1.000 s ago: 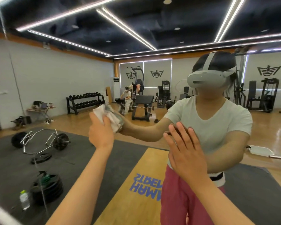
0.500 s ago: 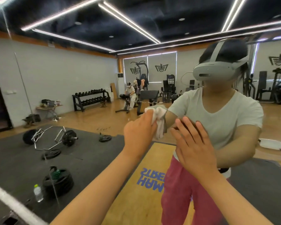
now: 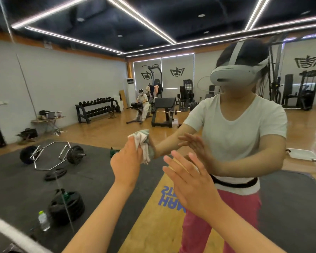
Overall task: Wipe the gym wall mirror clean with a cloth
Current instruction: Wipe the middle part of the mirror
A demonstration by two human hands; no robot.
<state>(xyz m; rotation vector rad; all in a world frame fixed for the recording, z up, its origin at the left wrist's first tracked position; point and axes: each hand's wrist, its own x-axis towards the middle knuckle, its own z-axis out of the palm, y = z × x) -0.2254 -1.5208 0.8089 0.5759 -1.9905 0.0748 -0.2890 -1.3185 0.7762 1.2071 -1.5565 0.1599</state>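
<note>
Cloth [image 3: 142, 143], gripped by left hand [image 3: 127, 162], meets mirror [image 3: 71, 84], with open room leftward.

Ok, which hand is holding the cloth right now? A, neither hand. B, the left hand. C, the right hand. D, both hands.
B: the left hand grips the bunched white cloth at the mirror, while the right hand is open, fingers spread, holding nothing.
</note>
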